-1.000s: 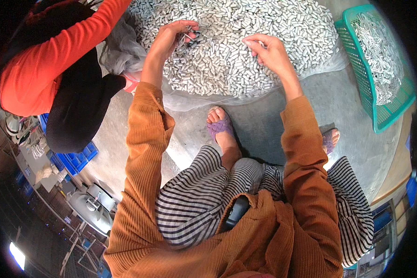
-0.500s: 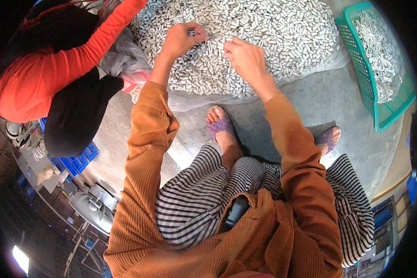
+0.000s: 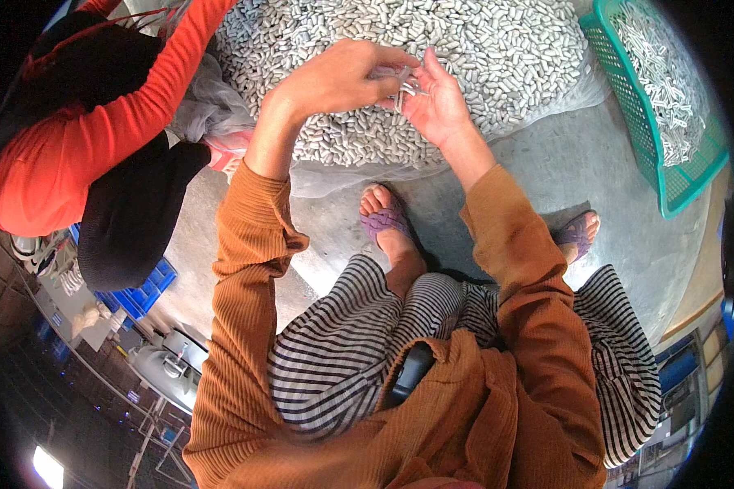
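Note:
My two hands meet over the near part of a broad heap of small, pale grey, capsule-shaped pieces [image 3: 497, 57]. Between them are several slender white pieces [image 3: 400, 98], partly covered by fingers. My left hand [image 3: 338, 77] curves over these pieces from the left with its fingers bent around them. With its palm turned toward the left hand and the thumb raised, my right hand [image 3: 442, 106] has the same pieces against its fingers. Exactly which fingers grip each piece is hidden.
A green plastic basket [image 3: 669, 183] with slender white pieces stands right of the heap. Sheer netting [image 3: 326, 179] lies under the heap's near edge. At left crouches a person in a red sleeve [image 3: 130, 114], one arm reaching toward the heap. Blue trays [image 3: 151, 285] lie behind that person.
My hands were apart over the heap and have come together. Slender white pieces now show between them. My right hand has turned its palm into view.

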Tool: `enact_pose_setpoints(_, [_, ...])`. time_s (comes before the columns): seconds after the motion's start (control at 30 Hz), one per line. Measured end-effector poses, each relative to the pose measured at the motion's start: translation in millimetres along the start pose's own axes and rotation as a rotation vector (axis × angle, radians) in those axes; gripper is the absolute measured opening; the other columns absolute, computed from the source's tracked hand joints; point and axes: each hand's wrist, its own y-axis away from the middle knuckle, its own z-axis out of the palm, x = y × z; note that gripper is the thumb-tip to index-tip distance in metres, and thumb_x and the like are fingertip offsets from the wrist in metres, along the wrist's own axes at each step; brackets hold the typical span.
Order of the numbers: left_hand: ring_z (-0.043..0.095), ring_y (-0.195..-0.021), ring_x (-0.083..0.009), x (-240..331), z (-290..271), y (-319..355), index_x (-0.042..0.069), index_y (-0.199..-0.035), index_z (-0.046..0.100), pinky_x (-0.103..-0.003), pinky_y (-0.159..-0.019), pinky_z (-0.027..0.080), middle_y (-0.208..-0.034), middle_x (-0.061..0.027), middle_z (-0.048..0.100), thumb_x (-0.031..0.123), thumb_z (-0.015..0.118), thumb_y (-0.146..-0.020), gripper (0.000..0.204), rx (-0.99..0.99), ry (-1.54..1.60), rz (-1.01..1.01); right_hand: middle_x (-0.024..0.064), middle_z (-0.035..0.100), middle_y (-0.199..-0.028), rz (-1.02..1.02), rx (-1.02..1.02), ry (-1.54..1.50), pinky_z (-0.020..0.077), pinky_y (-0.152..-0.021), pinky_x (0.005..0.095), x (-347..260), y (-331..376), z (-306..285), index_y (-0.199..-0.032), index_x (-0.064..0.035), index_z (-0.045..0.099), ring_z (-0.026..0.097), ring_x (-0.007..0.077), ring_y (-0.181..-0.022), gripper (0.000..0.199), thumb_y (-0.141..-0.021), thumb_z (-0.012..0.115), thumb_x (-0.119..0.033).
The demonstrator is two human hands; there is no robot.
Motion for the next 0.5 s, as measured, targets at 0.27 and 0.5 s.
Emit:
enact_pose_setpoints(0.27, [0.063,-0.085,-0.0121,9,-14,4,0.006,-0.119,0.059,-0.028,-0.074,0.049,-0.095,-0.0061,0.067,0.018,0.055,-0.088,0.034,0.036,0.228,-0.055,0.0141,0.061,-0.096,-0.004,0.117,0.036,0.0523,-0.073,0.0435,-7,-2,1,-0.102,-0.0019,0.054,0.061,0.0263,-0.088,0.043,-0.095,0.038,-0.041])
enact_pose_setpoints(0.5, [0.064,-0.087,-0.0151,-16,-2,-2,0.009,-0.113,0.063,-0.027,-0.075,0.05,-0.103,-0.0068,0.067,0.017,0.059,-0.086,0.029,0.297,0.012,-0.083,0.0133,0.05,-0.1,-0.372,-0.589,-0.216,0.0435,-0.071,0.0354,-218,56,-17,-0.109,0.0018,0.045,0.047,0.0257,-0.088,0.032,-0.083,0.044,-0.016])
